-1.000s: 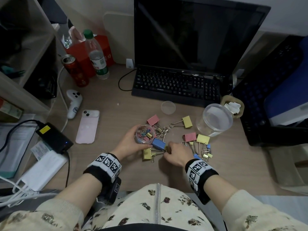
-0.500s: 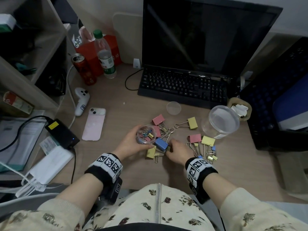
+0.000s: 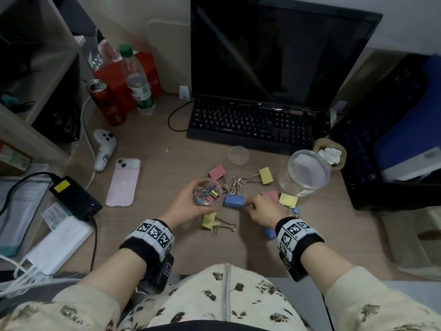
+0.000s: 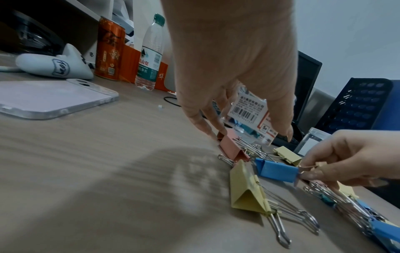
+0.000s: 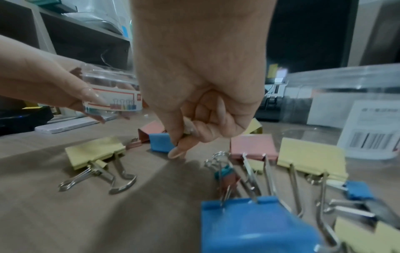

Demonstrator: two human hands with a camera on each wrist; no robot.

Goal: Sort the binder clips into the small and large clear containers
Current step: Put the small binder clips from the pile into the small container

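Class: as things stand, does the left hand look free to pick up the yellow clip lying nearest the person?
Probably not yet. The left hand grips the small clear container, so its fingers are occupied, though the yellow clip lies uncovered on the desk just below it.

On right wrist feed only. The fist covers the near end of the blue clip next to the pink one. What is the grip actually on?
Observer: In the left wrist view, the right hand pinches the wire handle of the large blue clip, not its body.
Operator: Anything in the small container?
Observer: In the head view, the small container, held in the left hand, has several small coloured clips inside.
Operator: Where's its lid?
Observer: A small clear lid lies on the desk just in front of the keyboard. I can't tell whether it belongs to that container.
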